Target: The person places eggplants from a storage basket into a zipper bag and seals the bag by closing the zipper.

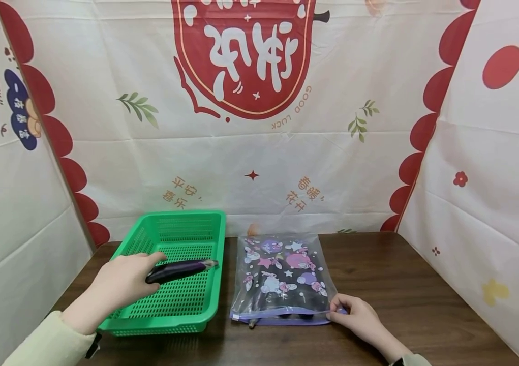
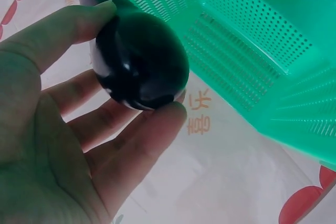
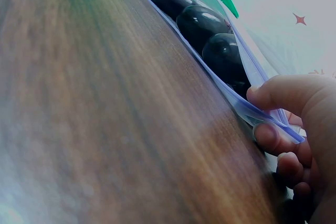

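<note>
My left hand (image 1: 124,278) grips a dark purple eggplant (image 1: 177,271) by its thick end, above the green basket (image 1: 221,239); its stem end points right, near the basket's right rim. In the left wrist view the eggplant's (image 2: 142,59) round end sits between thumb and fingers. My right hand (image 1: 357,317) pinches the right corner of a clear zip bag (image 1: 245,284) with printed cartoon figures and a purple zip edge. Several eggplants (image 3: 202,24) lie inside the bag in the right wrist view, where its mouth gapes. One stem (image 1: 252,323) pokes out at the bag's mouth.
The bag lies flat on the brown wooden table (image 1: 378,269), right of the basket. A printed white cloth (image 1: 355,173) hangs behind and on both sides of the table.
</note>
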`<state>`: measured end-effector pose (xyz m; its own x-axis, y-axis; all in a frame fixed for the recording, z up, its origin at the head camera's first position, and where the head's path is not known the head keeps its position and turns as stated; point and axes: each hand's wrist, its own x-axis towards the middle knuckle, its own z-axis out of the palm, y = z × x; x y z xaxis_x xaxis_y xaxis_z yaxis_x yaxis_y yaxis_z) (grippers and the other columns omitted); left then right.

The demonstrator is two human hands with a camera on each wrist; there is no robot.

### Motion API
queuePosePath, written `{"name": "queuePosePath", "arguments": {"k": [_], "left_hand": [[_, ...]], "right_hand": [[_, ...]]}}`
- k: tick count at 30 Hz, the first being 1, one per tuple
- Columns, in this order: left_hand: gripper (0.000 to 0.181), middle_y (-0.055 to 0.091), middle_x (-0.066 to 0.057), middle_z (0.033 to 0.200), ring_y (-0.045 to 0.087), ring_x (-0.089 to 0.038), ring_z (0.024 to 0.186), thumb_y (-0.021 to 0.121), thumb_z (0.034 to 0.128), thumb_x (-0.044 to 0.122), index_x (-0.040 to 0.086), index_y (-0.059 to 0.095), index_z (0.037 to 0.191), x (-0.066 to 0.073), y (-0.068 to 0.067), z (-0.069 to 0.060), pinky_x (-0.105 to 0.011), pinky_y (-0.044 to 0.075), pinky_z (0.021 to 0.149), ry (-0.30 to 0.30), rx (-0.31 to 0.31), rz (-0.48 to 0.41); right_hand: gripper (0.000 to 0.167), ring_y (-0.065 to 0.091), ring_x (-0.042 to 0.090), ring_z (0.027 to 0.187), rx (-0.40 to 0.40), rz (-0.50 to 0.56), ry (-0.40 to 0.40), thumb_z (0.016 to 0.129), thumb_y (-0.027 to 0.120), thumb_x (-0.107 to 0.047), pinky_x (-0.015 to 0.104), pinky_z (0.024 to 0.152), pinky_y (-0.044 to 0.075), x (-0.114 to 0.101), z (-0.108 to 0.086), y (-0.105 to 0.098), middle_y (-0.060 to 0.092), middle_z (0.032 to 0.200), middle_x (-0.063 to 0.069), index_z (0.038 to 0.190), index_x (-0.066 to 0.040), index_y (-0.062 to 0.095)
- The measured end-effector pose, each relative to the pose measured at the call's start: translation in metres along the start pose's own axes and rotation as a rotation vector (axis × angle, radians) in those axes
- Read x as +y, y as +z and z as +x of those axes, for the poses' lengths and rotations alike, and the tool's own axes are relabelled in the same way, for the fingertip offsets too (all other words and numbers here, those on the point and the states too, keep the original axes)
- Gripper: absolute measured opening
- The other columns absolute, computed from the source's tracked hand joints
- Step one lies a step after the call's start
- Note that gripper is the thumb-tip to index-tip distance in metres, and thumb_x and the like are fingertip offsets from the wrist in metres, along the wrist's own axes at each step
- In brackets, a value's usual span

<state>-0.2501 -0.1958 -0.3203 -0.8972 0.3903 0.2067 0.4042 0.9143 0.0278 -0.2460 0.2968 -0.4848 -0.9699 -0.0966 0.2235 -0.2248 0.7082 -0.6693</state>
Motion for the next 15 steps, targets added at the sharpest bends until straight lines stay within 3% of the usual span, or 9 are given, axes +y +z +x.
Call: {"name": "queuePosePath", "arguments": {"k": [5,15], "left_hand": [[0.048,0.065,0.001,0.088,0.051,-0.009,0.061,0.08,0.0743,0.024,0.014,0.064,0.118,0.012,-0.002,-0.004,-0.032,0.043,0.051,0.018,0.045,-0.019],[0.043,0.061,0.008,0.083,0.048,-0.008,0.059,0.08,0.0729,0.023,0.021,0.065,0.114,0.051,0.004,-0.008,-0.028,0.039,0.047,0.07,0.096,-0.047]], "right_hand": [[0.019,0.042,0.004,0.056,0.001,0.0,-0.012,0.078,0.077,-0.026,0.024,0.053,0.031,0.001,-0.002,0.001,0.047,0.061,-0.01,0.074,-0.026,0.059],[0.019,0.041,0.004,0.055,0.005,0.001,-0.018,0.078,0.078,-0.027,0.024,0.052,0.031,0.002,0.001,0.001,0.046,0.061,-0.01,0.074,-0.026,0.059]]}}
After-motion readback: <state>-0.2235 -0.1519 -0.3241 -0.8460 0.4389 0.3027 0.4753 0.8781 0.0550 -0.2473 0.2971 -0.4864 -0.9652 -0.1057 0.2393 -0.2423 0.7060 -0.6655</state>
